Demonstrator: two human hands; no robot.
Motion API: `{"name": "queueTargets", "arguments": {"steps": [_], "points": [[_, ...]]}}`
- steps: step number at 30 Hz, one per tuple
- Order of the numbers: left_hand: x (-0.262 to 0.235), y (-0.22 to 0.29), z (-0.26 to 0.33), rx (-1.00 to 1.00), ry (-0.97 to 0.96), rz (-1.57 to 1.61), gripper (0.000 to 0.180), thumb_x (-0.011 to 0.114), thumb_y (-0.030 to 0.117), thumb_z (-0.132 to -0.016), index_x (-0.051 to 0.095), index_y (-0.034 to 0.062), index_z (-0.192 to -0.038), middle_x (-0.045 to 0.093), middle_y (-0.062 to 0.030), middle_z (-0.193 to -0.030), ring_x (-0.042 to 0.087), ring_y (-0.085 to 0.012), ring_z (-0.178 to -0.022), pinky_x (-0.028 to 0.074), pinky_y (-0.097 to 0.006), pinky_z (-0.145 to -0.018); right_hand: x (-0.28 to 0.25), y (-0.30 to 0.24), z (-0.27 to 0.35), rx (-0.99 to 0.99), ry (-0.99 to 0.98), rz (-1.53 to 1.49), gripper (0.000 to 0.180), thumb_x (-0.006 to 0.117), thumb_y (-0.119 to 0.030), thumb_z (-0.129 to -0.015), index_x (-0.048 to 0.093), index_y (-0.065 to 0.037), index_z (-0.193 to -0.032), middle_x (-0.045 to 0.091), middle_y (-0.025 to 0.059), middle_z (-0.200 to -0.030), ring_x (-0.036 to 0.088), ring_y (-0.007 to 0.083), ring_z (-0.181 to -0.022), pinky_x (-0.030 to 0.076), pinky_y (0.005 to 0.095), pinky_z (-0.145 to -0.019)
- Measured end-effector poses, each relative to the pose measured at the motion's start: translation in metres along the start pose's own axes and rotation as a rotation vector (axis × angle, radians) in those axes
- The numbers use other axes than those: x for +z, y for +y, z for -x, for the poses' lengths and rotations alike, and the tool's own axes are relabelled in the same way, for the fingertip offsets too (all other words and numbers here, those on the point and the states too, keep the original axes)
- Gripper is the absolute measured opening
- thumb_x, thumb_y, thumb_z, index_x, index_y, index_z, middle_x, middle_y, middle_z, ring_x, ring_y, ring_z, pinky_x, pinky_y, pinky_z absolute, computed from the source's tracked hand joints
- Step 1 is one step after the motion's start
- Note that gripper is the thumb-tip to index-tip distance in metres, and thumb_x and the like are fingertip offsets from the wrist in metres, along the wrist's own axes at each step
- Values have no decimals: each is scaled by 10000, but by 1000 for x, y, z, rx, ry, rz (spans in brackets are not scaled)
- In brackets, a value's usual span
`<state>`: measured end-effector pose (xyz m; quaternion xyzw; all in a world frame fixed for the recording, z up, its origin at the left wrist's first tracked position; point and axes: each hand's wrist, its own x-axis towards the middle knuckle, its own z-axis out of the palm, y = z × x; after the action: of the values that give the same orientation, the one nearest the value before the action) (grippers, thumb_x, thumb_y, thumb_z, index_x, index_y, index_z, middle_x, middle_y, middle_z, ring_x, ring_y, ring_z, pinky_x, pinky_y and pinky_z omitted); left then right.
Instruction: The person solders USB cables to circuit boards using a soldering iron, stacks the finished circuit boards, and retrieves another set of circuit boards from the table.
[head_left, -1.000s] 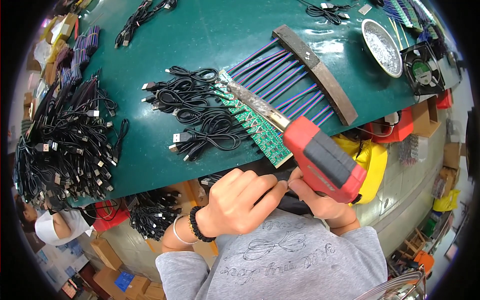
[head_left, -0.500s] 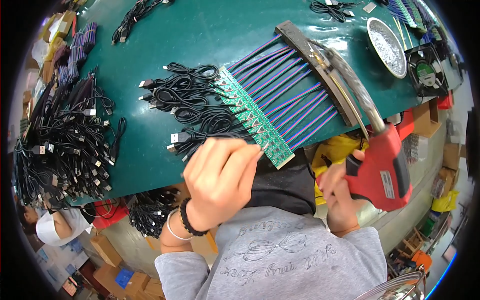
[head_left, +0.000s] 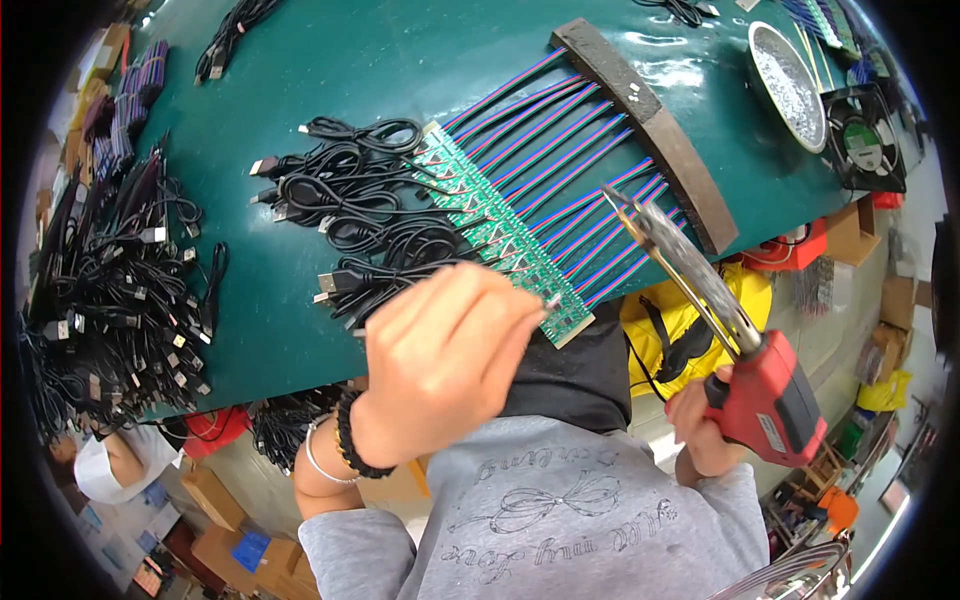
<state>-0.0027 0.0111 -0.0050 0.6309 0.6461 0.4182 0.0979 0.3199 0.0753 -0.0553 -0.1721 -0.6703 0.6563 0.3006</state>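
Observation:
My right hand (head_left: 705, 430) grips the handle of a red and black soldering gun (head_left: 775, 400). Its long metal barrel reaches up and left, and the tip hovers over striped ribbon wires (head_left: 560, 160). Those wires run from a green circuit board strip (head_left: 505, 235) to a dark heavy bar (head_left: 650, 120). At the strip's near end, my left hand (head_left: 450, 340) is closed in a pinch; a small pale tip shows at its fingertips, too blurred to name. Coiled black USB cables (head_left: 350, 190) lie along the strip's left side, several with thin wires on the board.
A large heap of black USB cables (head_left: 120, 290) covers the table's left side. At the far right stand a pale oval dish (head_left: 790, 90) with silvery bits and a small black fan (head_left: 862, 140). A yellow bag (head_left: 735, 300) sits below the table edge.
The soldering gun has drawn back down and slightly right, its tip leaving the dark bar for the space above the wires. My left pinch has shifted slightly right along the board's near end.

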Motion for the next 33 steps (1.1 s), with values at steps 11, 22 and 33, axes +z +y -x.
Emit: {"name": "queueTargets", "arguments": {"steps": [11,22,33], "points": [[19,29,24,168,9,99,236,749,20,-624,657,-4,-840,583,-45,-732,517,-137,-515,349,-256,-421,59,-32,-105,204,-80,442,205,710,-73,-788,673,-76,-989,667,44,-837,647,227,-755,487,344,-647],[33,31,38,214,147,41,256,767,-8,-639,638,-24,-859,586,-64,-745,503,-145,-510,341,-252,-414,70,-36,-100,215,-29,379,282,598,1,-835,525,-40,-1105,631,85,-787,592,164,-669,470,277,-596],[-9,20,13,30,4,-164,183,728,2,-641,670,31,-812,582,-47,-759,547,-215,-664,448,-318,-527,51,-25,-76,70,-53,457,675,549,78,-812,269,-102,-1399,627,123,-762,588,153,-585,500,284,-553]]}}
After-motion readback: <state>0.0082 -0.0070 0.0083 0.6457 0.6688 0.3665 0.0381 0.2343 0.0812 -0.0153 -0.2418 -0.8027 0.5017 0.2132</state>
